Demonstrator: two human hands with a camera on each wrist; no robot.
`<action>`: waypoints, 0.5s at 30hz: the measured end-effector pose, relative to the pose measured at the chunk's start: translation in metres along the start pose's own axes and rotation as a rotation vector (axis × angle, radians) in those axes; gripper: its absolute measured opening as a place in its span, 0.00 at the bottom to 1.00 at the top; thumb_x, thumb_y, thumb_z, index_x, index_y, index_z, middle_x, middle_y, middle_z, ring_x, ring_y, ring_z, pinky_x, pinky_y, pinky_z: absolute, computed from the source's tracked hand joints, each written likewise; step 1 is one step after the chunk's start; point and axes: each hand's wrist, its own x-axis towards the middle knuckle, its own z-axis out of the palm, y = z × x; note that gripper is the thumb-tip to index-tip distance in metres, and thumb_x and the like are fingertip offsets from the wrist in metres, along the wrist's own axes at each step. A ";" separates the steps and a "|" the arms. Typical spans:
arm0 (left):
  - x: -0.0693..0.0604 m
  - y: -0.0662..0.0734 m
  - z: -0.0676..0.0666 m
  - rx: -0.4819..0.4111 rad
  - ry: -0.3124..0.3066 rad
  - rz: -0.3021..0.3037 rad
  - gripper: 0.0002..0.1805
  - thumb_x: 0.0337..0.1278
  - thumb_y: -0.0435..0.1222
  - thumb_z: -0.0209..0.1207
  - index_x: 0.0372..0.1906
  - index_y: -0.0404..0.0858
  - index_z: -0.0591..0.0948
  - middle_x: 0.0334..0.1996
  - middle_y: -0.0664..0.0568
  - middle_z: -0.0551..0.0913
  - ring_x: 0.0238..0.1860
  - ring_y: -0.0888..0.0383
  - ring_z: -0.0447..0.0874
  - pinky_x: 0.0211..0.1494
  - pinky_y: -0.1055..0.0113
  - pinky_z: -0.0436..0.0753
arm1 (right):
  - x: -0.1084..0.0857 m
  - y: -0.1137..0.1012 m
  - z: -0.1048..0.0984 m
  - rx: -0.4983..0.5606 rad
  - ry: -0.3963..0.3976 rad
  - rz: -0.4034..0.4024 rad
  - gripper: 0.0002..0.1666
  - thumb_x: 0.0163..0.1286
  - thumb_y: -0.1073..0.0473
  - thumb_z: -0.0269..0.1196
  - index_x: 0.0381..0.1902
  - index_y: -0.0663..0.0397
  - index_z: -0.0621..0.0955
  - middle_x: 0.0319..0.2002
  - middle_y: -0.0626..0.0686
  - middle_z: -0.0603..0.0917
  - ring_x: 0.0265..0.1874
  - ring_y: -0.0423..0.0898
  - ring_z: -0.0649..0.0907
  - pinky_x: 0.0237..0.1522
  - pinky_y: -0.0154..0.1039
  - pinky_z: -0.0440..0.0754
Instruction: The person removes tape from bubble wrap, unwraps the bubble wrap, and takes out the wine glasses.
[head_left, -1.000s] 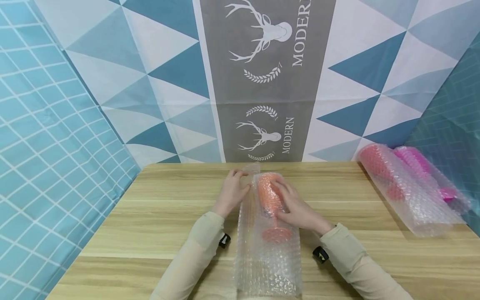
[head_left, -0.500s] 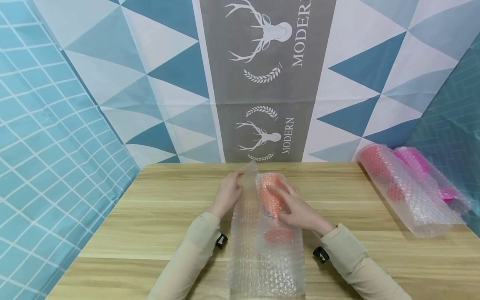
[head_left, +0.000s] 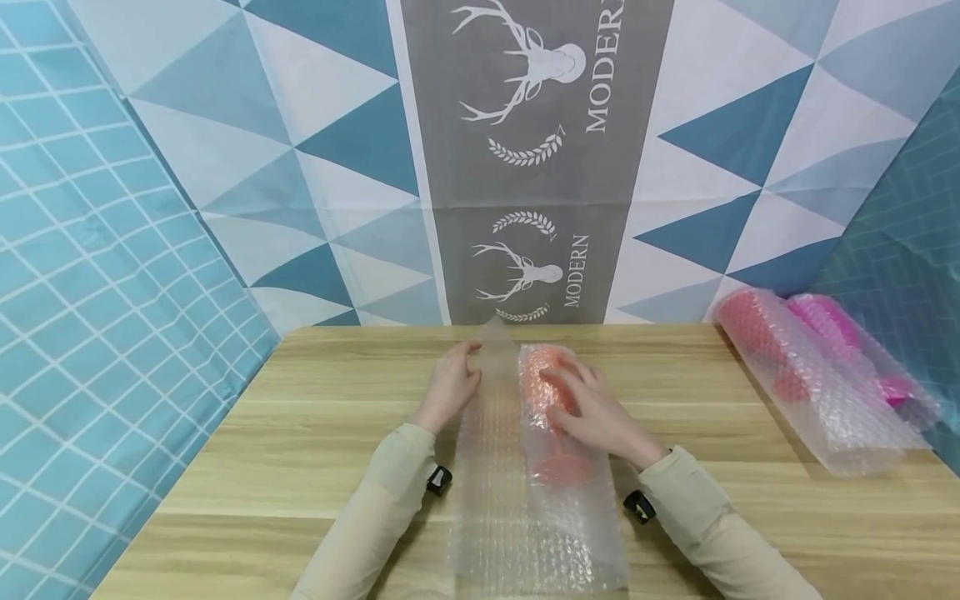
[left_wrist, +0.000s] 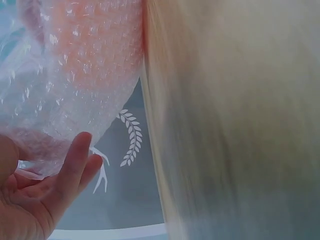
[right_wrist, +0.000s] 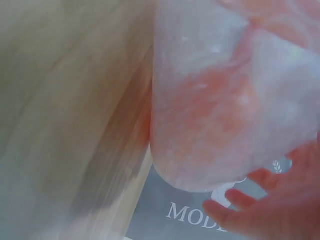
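An orange goblet lies on its side in bubble wrap, its bowl toward the wall and its foot toward me. My left hand pinches the wrap's left edge between thumb and fingers; in the left wrist view, part of the left hand shows through the film. Over the goblet's bowl my right hand holds it through the wrap, fingers bent across it. The right wrist view is blurred; the wrapped goblet fills its middle, and fingers of the right hand show beyond the bowl's end.
Two more wrapped goblets lie at the table's right side, a red one and a pink one, in bubble wrap. Behind the wooden table hangs a patterned cloth wall.
My left hand has moved left with the wrap's edge, and a wider strip of film now lies flat. The goblet and my right hand have shifted slightly right.
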 end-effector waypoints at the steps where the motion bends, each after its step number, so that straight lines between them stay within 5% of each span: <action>1: 0.000 0.000 -0.001 -0.003 0.001 0.000 0.23 0.45 0.23 0.57 0.52 0.29 0.73 0.50 0.39 0.78 0.36 0.50 0.79 0.46 0.59 0.79 | 0.001 0.000 0.000 -0.001 0.018 0.015 0.30 0.58 0.53 0.61 0.59 0.51 0.70 0.69 0.56 0.55 0.65 0.62 0.55 0.56 0.68 0.59; 6: 0.000 -0.003 -0.002 -0.006 0.002 -0.015 0.23 0.46 0.24 0.58 0.52 0.30 0.73 0.50 0.39 0.78 0.33 0.50 0.80 0.45 0.59 0.79 | 0.005 -0.001 -0.002 0.005 0.073 0.111 0.29 0.55 0.45 0.64 0.52 0.50 0.72 0.63 0.57 0.63 0.63 0.58 0.60 0.56 0.62 0.64; 15: -0.001 -0.004 -0.007 0.002 0.004 -0.037 0.21 0.47 0.25 0.59 0.51 0.31 0.75 0.49 0.40 0.78 0.28 0.55 0.79 0.39 0.62 0.80 | 0.007 0.001 -0.004 0.001 0.103 0.132 0.29 0.50 0.51 0.67 0.48 0.53 0.71 0.51 0.59 0.70 0.51 0.55 0.69 0.47 0.54 0.73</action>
